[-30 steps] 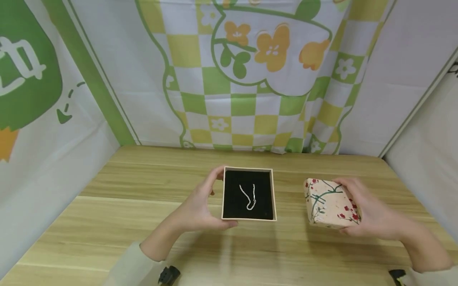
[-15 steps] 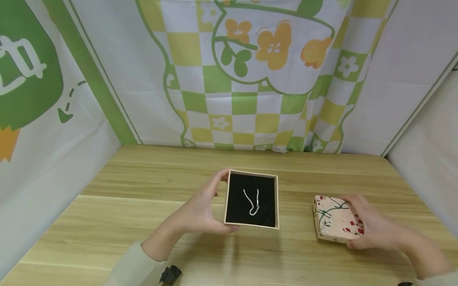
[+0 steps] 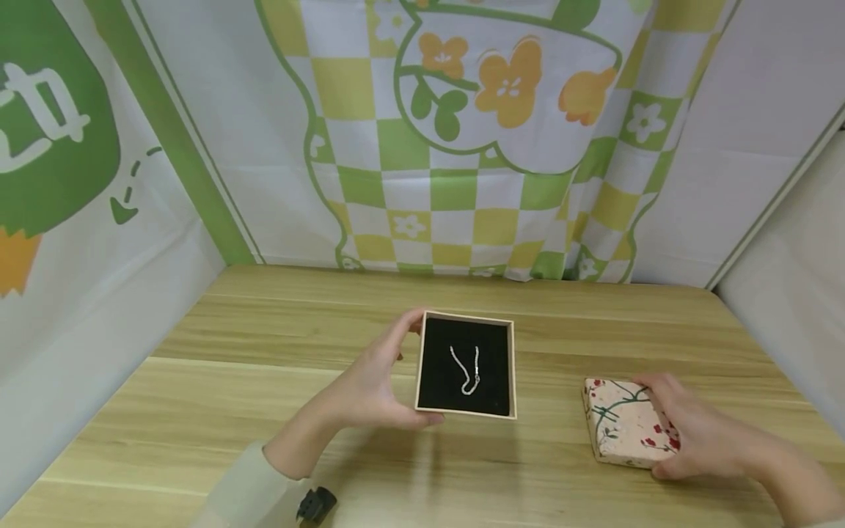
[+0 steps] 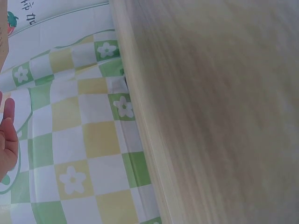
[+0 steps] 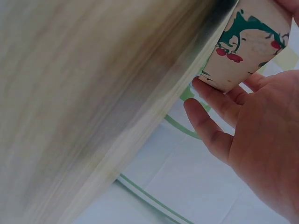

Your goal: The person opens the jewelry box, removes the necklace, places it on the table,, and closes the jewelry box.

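From where I stand, the person's left hand (image 3: 370, 389) is spread wide and grips an open box (image 3: 511, 370), fingers at its far left corner and thumb along the near edge, with a gap between palm and box wall. The box lies just to the right of that hand, and it looks lifted, its shadow falling on the table (image 3: 297, 315) below. I'd guess the corner hold is meant to leave the mouth uncovered and keep the tray level enough that the silvery chain (image 3: 477, 377) doesn't slide off the black lining (image 3: 496, 359).

The mouth faces up and a little back toward the person. Seen so, the box is near enough square that I can pick out no long axis; it sits turned only slightly. The chain does have a direction: it runs away from the person, its two ends pointing to the far wall and its bend nearest the wearer, like a lopsided V.

Well to the right of the box, the right hand (image 3: 703, 436) pinches a flowered lid (image 3: 627, 425) across its right part, fingers on the far edge, thumb on the near one, at least one finger standing off it. The printed top faces up, also squarish. That grip probably lets it be managed one-handed, apart from the chain; whether its lower edge touches the table I can't tell
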`<state>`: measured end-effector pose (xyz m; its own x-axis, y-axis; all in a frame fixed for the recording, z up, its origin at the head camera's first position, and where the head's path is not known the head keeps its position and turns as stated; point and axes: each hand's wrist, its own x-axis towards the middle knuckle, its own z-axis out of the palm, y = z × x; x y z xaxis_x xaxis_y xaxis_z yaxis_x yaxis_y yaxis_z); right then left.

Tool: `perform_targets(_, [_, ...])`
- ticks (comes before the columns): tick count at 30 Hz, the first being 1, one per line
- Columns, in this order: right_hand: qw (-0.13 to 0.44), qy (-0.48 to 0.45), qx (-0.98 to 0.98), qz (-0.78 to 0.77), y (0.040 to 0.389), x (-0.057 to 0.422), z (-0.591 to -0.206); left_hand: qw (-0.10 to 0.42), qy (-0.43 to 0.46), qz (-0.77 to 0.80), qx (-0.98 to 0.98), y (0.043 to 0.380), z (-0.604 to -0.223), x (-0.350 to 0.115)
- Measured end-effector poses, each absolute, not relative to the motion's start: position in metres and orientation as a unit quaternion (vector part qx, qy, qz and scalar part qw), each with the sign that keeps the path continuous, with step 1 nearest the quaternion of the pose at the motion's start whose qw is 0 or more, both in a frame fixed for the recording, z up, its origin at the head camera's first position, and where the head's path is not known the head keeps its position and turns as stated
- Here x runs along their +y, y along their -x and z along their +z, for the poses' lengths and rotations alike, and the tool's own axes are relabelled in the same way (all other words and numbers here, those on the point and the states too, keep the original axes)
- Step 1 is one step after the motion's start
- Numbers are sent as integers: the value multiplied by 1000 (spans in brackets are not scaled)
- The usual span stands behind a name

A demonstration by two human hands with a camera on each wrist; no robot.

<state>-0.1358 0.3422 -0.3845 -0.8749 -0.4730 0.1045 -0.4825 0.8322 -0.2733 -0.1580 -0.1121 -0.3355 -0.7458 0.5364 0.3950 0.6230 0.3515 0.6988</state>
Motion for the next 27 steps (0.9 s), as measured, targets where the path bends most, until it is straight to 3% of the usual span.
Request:
perform_targets(20, [-12,-266,-952,150,138,346,-394,47,344,-446,-825,155,-334,-114])
perform_targets(27, [-59,-249,-953,165,136,346,-384,48,346,-448,-823,156,-334,-113])
